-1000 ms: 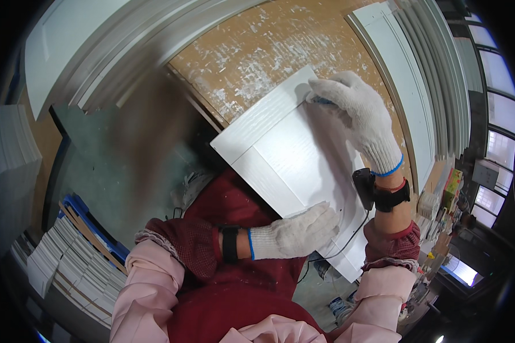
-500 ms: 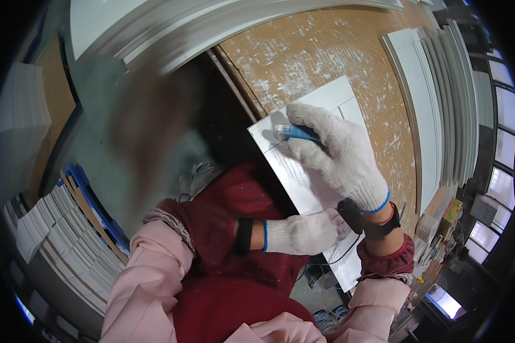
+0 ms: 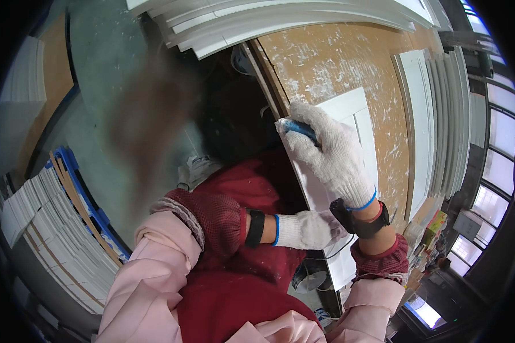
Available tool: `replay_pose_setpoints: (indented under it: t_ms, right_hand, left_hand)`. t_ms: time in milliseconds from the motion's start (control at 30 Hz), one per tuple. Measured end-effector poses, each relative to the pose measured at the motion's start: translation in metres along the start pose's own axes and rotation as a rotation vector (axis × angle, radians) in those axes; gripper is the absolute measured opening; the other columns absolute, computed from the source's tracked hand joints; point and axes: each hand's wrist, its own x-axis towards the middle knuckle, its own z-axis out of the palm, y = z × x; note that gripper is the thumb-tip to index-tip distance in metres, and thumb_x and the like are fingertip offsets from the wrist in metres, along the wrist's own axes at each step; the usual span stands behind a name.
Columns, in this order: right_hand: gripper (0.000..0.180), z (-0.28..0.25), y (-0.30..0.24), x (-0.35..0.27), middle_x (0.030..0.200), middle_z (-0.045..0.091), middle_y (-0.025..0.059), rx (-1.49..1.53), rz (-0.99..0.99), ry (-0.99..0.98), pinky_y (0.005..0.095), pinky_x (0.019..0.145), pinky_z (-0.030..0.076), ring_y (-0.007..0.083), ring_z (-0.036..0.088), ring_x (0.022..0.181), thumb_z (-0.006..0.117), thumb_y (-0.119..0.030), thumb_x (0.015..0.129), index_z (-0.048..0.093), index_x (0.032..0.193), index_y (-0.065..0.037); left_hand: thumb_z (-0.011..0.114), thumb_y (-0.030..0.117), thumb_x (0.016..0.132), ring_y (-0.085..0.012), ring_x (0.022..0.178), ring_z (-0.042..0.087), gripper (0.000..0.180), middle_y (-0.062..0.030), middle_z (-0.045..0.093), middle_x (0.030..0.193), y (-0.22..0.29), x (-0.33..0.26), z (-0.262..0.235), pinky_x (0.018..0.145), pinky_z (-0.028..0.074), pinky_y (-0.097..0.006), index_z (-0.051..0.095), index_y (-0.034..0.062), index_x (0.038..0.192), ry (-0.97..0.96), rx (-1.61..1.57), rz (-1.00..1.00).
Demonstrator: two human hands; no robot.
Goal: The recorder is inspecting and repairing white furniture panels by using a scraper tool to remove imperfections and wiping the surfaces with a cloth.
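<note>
A long white panel (image 3: 357, 117) with grooved lines lies on a brown worktable. My right hand (image 3: 340, 163), in a white knitted glove, is closed around a blue tool (image 3: 301, 130) with a whitish, smeared end. That end is at the panel's far left corner; the tool's kind is not clear. My left hand (image 3: 309, 230), gloved too, reaches across to the panel's left edge, with its fingers curled on it. Its fingertips are partly hidden by the black device (image 3: 342, 214) strapped at my right wrist.
White boards (image 3: 303, 37) are piled along the table's far side. More panels (image 3: 440, 126) stand stacked on the right. White smears mark the worktable (image 3: 320, 63). Stacked strips (image 3: 46, 228) stand at lower left. A blurred brown shape (image 3: 149, 114) covers part of the left view.
The tool in my right hand has moved from over the panel's surface to its far left corner. My left hand stays near the panel's edge. The whole view has shifted and turned slightly.
</note>
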Motion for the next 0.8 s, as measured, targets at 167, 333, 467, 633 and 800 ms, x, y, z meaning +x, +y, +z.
replay_pose_setpoints:
  t_ms: [167, 333, 467, 633, 800]
  right_hand:
    - [0.025, 0.003, -0.006, 0.003, 0.077, 0.063, 0.0194, -0.041, -0.049, 0.081, 0.042, 0.064, 0.05, 0.0362, 0.066, 0.073, 0.064, -0.028, 0.091, 0.062, 0.106, -0.008]
    - [0.027, 0.002, -0.004, -0.003, 0.078, 0.064, 0.0193, -0.005, -0.051, 0.056, 0.0397, 0.064, 0.051, 0.0338, 0.067, 0.072, 0.066, -0.026, 0.09, 0.063, 0.108, -0.007]
    - [0.027, 0.007, -0.002, 0.002, 0.079, 0.065, 0.0183, -0.045, -0.078, 0.105, 0.0383, 0.065, 0.051, 0.0339, 0.067, 0.073, 0.067, -0.024, 0.089, 0.063, 0.109, -0.006]
    - [0.039, -0.002, -0.011, -0.001, 0.106, 0.07, 0.0168, -0.104, 0.033, -0.043, 0.033, 0.084, 0.053, 0.0249, 0.07, 0.098, 0.07, -0.017, 0.086, 0.062, 0.12, -0.001]
    - [0.041, 0.001, -0.01, -0.001, 0.106, 0.07, 0.0173, -0.071, 0.075, -0.032, 0.033, 0.086, 0.053, 0.024, 0.069, 0.099, 0.07, -0.016, 0.086, 0.061, 0.122, 0.0]
  left_hand:
    - [0.052, 0.013, 0.086, -0.024, 0.079, 0.065, 0.026, -0.0078, 0.067, 0.089, 0.002, -0.002, 0.001, 0.077, 0.053, -0.036, 0.061, 0.0007, 0.107, -0.039, -0.032, -0.051]
    - [0.052, 0.012, 0.085, -0.0246, 0.076, 0.065, 0.021, -0.0067, 0.069, 0.084, 0.001, -0.002, -0.009, 0.073, 0.054, -0.034, 0.065, 0.0026, 0.098, -0.052, -0.039, -0.055]
    - [0.051, 0.01, 0.083, -0.0251, 0.075, 0.065, 0.02, -0.0059, 0.07, 0.081, 0.001, -0.001, -0.018, 0.069, 0.055, -0.032, 0.069, 0.0041, 0.091, -0.097, -0.029, -0.071]
    - [0.047, 0.017, 0.09, -0.0234, 0.093, 0.062, 0.029, -0.0084, 0.066, 0.103, -0.002, 0.002, -0.012, 0.086, 0.05, -0.033, 0.061, 0.0007, 0.109, -0.272, -0.193, -0.1]
    - [0.042, 0.022, 0.095, -0.0222, 0.109, 0.059, 0.039, -0.0103, 0.063, 0.122, -0.002, 0.014, -0.016, 0.1, 0.045, -0.033, 0.056, -0.0016, 0.123, -0.532, -0.281, -0.155]
